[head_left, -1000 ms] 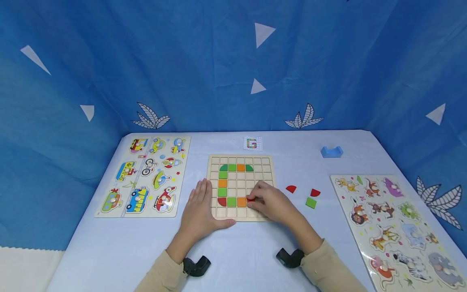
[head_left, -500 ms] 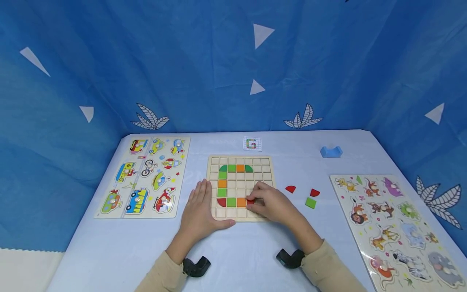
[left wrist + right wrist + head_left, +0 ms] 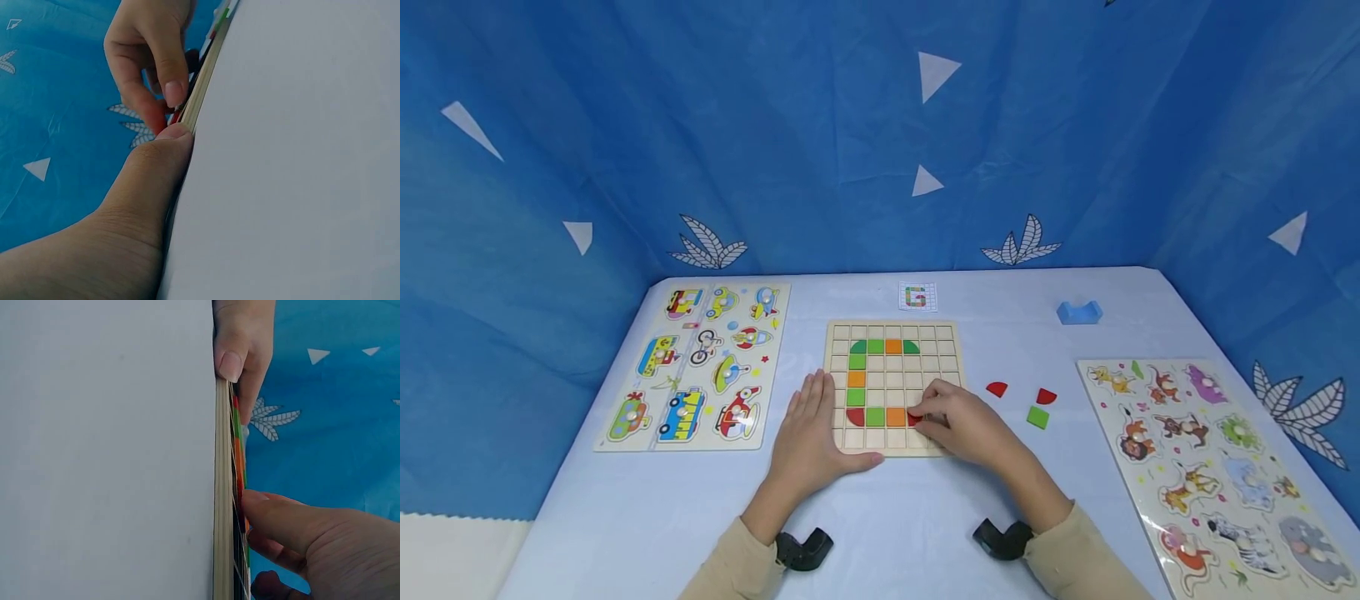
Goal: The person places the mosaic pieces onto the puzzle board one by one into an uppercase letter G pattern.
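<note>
A wooden grid board (image 3: 876, 379) lies on the table, with green, orange and red tiles set in some of its cells. My left hand (image 3: 808, 429) rests with straight fingers along the board's left edge, its thumb at the front edge. Over the lower right part of the grid, my right hand (image 3: 962, 425) pinches a red tile (image 3: 913, 421) at the cell right of an orange tile (image 3: 896, 417). Fingers hide most of that red tile. In the right wrist view, the thumb (image 3: 265, 509) presses at the red tile, close against the board.
Two red quarter-circle tiles (image 3: 997, 389) and a green square tile (image 3: 1037, 417) lie right of the board. Behind it is a small pattern card (image 3: 917, 297). A vehicle puzzle (image 3: 700, 367), an animal puzzle (image 3: 1195, 450) and a blue block (image 3: 1079, 313) are also on the table.
My right hand shifts slightly right and toward the table's front, its fingers moving a little about the red tile. The left hand stays in place.
</note>
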The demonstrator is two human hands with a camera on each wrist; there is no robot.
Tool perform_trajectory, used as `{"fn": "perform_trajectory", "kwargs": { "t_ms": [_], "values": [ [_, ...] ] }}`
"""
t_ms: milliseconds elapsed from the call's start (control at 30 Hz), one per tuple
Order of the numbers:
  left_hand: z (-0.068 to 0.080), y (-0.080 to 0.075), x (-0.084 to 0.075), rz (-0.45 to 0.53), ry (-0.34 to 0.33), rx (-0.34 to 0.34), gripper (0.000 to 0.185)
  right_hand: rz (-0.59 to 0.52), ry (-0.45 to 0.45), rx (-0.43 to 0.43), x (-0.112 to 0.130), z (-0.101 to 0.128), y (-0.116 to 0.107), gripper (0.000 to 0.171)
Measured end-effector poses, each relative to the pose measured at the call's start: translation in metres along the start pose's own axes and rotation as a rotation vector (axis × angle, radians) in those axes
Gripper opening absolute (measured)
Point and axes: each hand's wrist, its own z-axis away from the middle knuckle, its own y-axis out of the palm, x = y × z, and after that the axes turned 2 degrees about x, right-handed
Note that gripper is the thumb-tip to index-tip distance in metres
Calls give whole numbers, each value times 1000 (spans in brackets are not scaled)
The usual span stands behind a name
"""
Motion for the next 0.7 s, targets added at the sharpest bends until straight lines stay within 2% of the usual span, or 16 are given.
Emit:
{"fn": "perform_trajectory", "kwargs": {
  "t_ms": [167,400,700],
  "values": [
    [0,0,0,12,-3,3,138,-14,123,-29,-11,11,-11,27],
    [1,-1,1,16,4,-4,138,59,266,-100,-39,30,-36,36],
    [0,-1,-1,13,12,-8,136,158,402,-64,-68,57,-60,39]
  ]
}}
